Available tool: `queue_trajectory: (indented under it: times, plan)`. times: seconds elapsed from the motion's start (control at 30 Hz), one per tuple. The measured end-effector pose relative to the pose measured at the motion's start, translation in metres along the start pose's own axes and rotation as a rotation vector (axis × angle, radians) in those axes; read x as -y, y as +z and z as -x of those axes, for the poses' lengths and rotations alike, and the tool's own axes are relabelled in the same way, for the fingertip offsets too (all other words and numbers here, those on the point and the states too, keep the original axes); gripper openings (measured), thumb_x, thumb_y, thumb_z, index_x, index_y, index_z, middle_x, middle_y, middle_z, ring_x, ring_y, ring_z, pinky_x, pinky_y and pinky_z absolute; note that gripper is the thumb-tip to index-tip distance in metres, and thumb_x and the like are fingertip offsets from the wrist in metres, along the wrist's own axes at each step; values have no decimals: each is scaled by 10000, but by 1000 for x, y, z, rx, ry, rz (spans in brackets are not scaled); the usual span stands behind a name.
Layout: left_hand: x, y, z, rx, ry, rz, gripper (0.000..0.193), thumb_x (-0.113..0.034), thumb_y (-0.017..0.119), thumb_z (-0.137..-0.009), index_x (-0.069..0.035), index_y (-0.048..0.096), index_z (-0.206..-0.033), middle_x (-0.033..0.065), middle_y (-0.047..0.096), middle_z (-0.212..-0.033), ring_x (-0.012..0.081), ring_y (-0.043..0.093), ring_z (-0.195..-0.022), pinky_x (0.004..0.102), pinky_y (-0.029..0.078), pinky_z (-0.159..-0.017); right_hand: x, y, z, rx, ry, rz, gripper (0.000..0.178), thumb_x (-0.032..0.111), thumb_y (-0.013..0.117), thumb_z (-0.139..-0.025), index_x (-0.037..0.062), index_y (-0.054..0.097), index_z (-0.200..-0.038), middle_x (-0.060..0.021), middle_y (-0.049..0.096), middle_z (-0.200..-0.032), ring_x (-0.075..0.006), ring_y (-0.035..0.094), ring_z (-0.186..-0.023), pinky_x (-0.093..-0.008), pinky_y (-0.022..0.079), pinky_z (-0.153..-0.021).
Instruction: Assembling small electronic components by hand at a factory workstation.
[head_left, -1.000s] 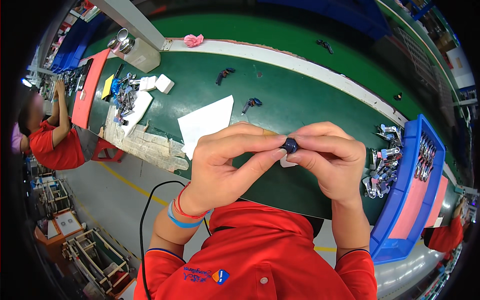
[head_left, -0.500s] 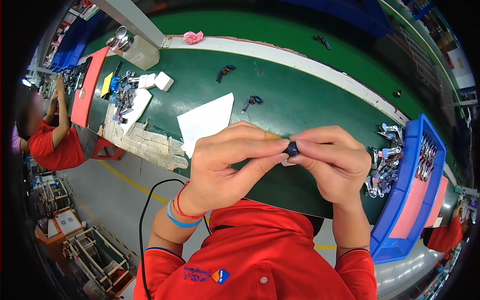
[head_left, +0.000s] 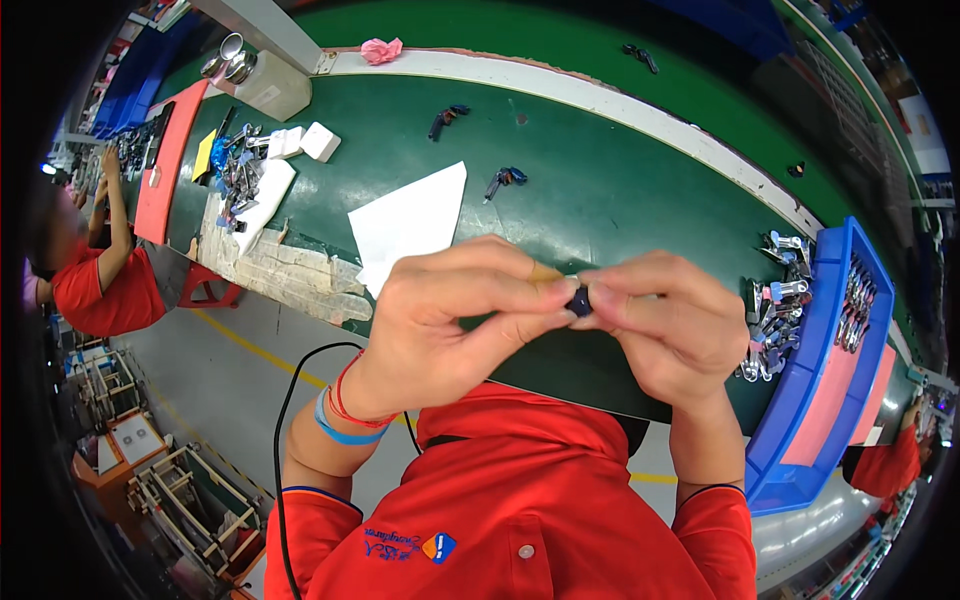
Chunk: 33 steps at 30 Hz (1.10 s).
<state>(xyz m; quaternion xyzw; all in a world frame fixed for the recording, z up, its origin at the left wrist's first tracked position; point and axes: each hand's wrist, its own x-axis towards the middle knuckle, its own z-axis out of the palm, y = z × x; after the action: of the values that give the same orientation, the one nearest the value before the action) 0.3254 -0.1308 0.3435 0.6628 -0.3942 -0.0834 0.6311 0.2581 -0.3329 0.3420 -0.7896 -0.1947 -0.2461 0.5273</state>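
Both of my hands are raised close to the camera, above the near edge of the green table (head_left: 600, 190). My left hand (head_left: 450, 320) and my right hand (head_left: 670, 320) meet fingertip to fingertip and pinch one small dark blue part (head_left: 579, 300) between them. Most of the part is hidden by my thumbs and forefingers. A white sheet of paper (head_left: 410, 220) lies on the table just beyond my left hand.
A blue tray (head_left: 830, 380) with a pink pad stands at the right, and several small metal-and-blue parts (head_left: 770, 310) lie beside it. Loose small parts (head_left: 503, 180) lie mid-table. White blocks (head_left: 300, 142) and a pile of parts lie far left. Another person in red (head_left: 100, 280) works at the left.
My hands have stayed together on the small part, with only a slight shift of the fingers.
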Motion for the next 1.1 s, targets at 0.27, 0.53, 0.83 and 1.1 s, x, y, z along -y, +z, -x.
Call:
queue_trajectory:
  times: [0.27, 0.53, 0.83, 1.1]
  plan:
    - [3, -7, -8, 10, 383, -341, 280, 73, 756, -682, -4, 715, -947, 129, 686, -936, 267, 653, -829, 310, 525, -679, 13, 8, 7, -65, 209, -204, 455, -109, 752, -729, -73, 568, -1144, -204, 684, -972, -266, 690, -857, -344, 572, -746]
    - [2, -10, -8, 7, 440, -404, 296, 49, 774, -667, -10, 711, -950, 108, 682, -937, 253, 643, -813, 307, 518, -664, 10, 11, 13, -97, 223, -362, 513, -102, 779, -705, -72, 551, -1164, -216, 673, -1026, -258, 678, -917, -350, 560, -805]
    - [6, 4, 1, -73, 252, -205, 317, 76, 772, -676, 10, 726, -983, 116, 674, -920, 210, 646, -734, 274, 523, -615, 15, 4, 6, -19, 229, -144, 238, -59, 782, -695, -56, 706, -920, -177, 688, -966, -227, 677, -843, -294, 551, -731]
    - [1, 9, 1, -96, 143, -53, 265, 91, 751, -728, 22, 722, -981, 131, 681, -912, 193, 653, -728, 260, 519, -594, 10, 4, 9, -68, 247, -179, 235, -39, 777, -715, -16, 741, -946, -150, 692, -952, -205, 690, -826, -279, 560, -695]
